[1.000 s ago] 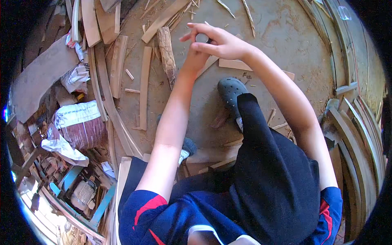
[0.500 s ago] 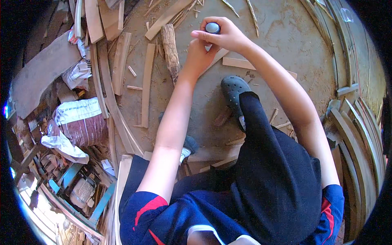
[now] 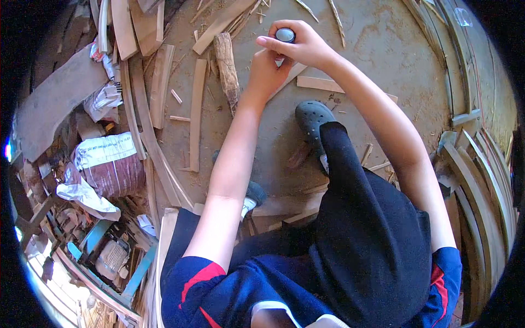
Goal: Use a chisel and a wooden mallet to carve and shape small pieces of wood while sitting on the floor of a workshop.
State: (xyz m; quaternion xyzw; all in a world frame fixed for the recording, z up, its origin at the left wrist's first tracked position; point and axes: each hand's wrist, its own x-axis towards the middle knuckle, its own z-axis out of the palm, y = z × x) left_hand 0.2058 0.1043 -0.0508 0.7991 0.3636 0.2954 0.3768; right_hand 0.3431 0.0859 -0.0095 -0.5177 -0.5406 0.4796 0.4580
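Both my hands are together at the top middle, one above the other, out over the floor. My right hand (image 3: 307,46) is closed round a dark cylindrical object with a pale grey round end (image 3: 285,35); the rest of it is hidden in the fist, so its kind does not show. Just below and touching it, my left hand (image 3: 266,72) is closed too, its fingers mostly out of sight. Whether it grips the same object I cannot tell. A pale wood strip (image 3: 288,82) shows beside the left wrist, partly covered by the hands.
Wood offcuts, a rough stick (image 3: 227,68) and a flat strip (image 3: 320,83) lie on the dusty floor (image 3: 394,60). At left are a maroon sack (image 3: 117,172) and a motor (image 3: 112,258) in a blue frame. Curved boards (image 3: 481,202) stack at right. My shoe (image 3: 314,120) is below the hands.
Almost nothing differs. The view has shifted very slightly, and both hands keep the same grip and place.
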